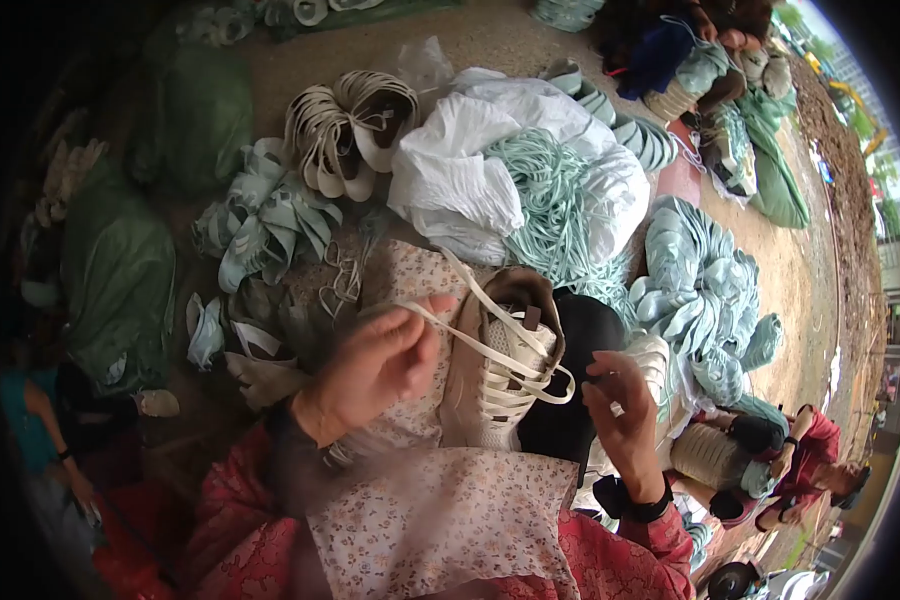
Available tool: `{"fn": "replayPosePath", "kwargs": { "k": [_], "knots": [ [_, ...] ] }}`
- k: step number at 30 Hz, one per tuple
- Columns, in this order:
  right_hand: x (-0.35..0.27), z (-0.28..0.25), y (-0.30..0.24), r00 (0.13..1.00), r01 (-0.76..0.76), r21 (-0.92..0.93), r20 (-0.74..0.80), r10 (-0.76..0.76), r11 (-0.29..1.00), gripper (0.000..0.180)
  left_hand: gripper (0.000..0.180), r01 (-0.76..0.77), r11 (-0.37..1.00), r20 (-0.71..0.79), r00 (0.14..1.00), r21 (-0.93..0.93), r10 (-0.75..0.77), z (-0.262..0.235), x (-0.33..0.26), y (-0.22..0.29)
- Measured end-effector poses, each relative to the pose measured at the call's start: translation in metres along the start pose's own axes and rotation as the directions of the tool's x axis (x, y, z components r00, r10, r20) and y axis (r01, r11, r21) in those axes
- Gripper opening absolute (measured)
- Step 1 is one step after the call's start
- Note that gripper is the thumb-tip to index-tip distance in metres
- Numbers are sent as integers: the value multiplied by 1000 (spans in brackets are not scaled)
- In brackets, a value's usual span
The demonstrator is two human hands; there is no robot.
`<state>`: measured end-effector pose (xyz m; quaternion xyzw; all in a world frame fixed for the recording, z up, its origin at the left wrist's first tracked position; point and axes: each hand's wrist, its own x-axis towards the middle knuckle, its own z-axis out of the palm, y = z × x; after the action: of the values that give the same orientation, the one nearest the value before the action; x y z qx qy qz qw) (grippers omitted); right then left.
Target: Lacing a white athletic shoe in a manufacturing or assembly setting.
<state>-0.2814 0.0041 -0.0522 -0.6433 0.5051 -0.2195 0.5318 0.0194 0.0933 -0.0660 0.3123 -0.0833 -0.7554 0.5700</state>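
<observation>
Floral cloth (440, 520) covers my lap, and on it stands a pale shoe (500, 360), heel towards me, toe pointing away. I judge the lacing to be the step in hand, with several rows already crossed. My left hand (375, 365) pinches a flat white lace (470, 335) between thumb and fingers, drawing it up and to the left of the shoe. My right hand (625, 405) sits just right of the shoe, fingers curled near the lace's loop, though I cannot tell whether it grips anything. Next the free end needs steady tension and careful aim for an eyelet. Beyond my knees, on the ground, lie a white sack (470, 170) and mint green cord (560, 200).
</observation>
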Motion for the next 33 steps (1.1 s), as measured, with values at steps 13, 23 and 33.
{"fn": "replayPosePath", "kwargs": {
  "k": [13,23,33],
  "knots": [
    [25,-1,-12,558,800,-502,425,-712,328,36,36,-251,968,-172,955,-25,244,-35,-9,34],
    [37,8,1,652,572,-792,281,-705,213,21,36,-379,923,-248,890,65,383,-54,-12,34],
    [25,11,5,741,574,-748,301,-600,334,21,36,-554,824,-371,795,-122,479,-78,-26,49]
  ]
}}
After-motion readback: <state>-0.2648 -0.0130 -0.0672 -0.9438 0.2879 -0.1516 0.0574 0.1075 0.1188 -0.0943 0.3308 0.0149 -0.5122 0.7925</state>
